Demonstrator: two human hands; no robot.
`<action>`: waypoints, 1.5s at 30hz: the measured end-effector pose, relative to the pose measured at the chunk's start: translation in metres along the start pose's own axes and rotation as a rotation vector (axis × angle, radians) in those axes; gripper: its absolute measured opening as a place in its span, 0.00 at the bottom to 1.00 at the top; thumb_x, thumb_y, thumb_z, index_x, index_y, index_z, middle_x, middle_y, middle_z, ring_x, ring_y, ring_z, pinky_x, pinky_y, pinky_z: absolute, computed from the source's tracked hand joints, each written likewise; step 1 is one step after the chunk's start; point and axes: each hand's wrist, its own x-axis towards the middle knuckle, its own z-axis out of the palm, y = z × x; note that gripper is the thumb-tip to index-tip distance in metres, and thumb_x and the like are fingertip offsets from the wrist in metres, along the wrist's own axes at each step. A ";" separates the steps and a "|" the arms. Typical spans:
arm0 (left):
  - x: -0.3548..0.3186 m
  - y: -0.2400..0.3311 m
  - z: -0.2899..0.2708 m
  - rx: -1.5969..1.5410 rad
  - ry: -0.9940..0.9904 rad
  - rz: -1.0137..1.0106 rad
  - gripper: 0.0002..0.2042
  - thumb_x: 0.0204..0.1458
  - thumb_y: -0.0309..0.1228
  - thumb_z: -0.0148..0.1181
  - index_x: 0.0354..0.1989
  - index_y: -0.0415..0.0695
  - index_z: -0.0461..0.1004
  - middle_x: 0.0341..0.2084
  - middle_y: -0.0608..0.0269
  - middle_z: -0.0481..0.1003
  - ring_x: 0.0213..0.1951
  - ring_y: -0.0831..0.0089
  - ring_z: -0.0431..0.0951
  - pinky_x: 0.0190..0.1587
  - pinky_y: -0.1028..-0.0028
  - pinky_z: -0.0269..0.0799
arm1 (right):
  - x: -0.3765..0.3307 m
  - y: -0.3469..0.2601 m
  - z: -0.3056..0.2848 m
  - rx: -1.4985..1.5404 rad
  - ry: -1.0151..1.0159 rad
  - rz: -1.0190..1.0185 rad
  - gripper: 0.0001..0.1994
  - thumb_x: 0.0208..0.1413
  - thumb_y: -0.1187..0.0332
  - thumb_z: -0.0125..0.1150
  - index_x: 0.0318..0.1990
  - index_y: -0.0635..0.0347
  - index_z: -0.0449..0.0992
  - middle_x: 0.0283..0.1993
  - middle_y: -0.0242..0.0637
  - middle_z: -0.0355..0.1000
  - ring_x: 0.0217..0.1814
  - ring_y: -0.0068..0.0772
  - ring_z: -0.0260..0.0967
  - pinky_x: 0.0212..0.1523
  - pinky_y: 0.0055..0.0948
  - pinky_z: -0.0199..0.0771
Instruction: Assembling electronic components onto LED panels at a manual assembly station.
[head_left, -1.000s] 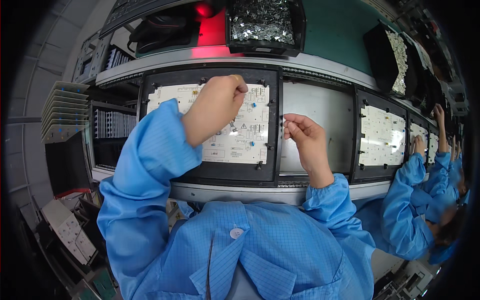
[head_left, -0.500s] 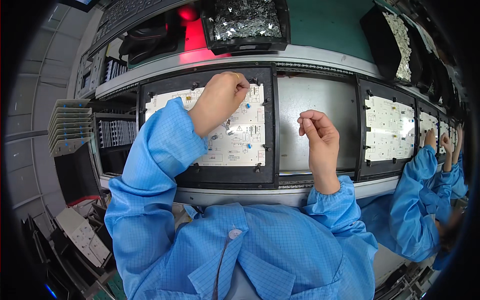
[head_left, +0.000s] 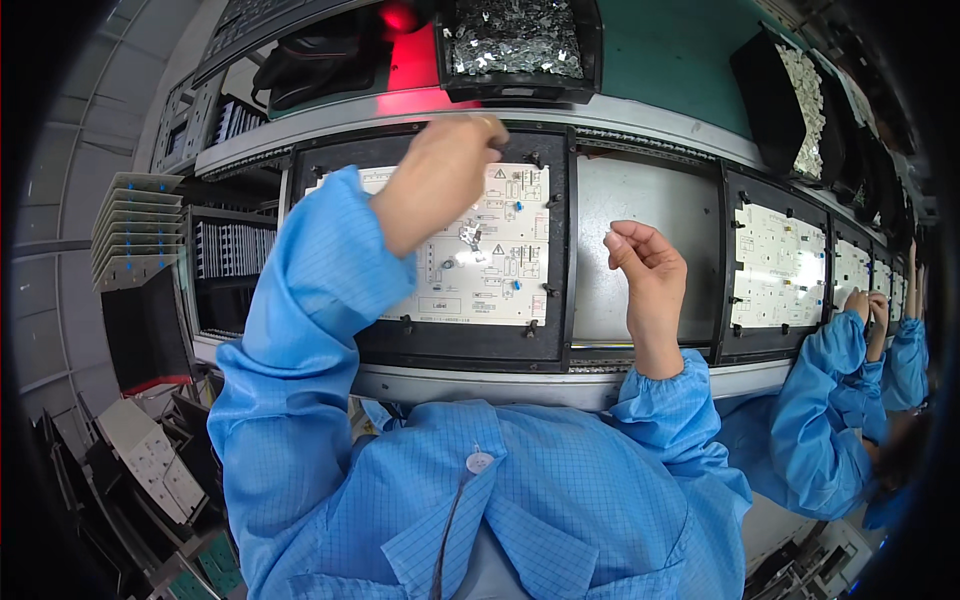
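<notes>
My left hand is over the far edge of a white printed circuit board, its fingers curled, blurred and partly hidden. The board sits in a black frame with small black clamps around it. Small blue components stand on it, and a shiny metal piece lies near its middle. Over the bare metal gap right of the frame, my right hand is raised with thumb and fingertips pinched together. Whatever they hold, if anything, is too small to make out.
Beyond the frame stands a black bin of small metal pieces; a bin of whitish parts is farther right. Another framed board lies along the line. Co-workers' hands are at the right. Stacked boards stand left.
My left hand has moved away from over the board toward its far edge and the bin. The board and frame appear slightly farther right. My right hand keeps its pinch, almost in place.
</notes>
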 end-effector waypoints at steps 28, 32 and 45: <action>-0.115 0.005 -0.049 -0.239 0.183 -0.002 0.06 0.56 0.21 0.59 0.39 0.39 0.81 0.33 0.58 0.79 0.38 0.67 0.75 0.41 0.72 0.70 | 0.071 -0.021 0.090 -0.844 0.007 -0.165 0.23 0.45 0.75 0.71 0.49 0.63 0.70 0.29 0.36 0.79 0.29 0.25 0.75 0.33 0.27 0.72; -0.127 0.002 -0.045 -0.378 0.188 -0.157 0.07 0.54 0.21 0.62 0.39 0.39 0.82 0.33 0.60 0.79 0.36 0.75 0.75 0.41 0.76 0.70 | 0.064 -0.028 0.101 -0.960 0.046 -0.180 0.21 0.46 0.74 0.69 0.49 0.61 0.71 0.29 0.36 0.80 0.31 0.32 0.77 0.35 0.31 0.73; -0.111 -0.015 -0.045 -0.532 0.184 -0.270 0.06 0.55 0.20 0.62 0.40 0.33 0.80 0.28 0.56 0.81 0.31 0.75 0.81 0.35 0.77 0.76 | 0.015 -0.021 0.101 -0.978 -0.457 -0.665 0.04 0.47 0.79 0.65 0.32 0.61 0.80 0.32 0.40 0.76 0.39 0.46 0.69 0.43 0.38 0.71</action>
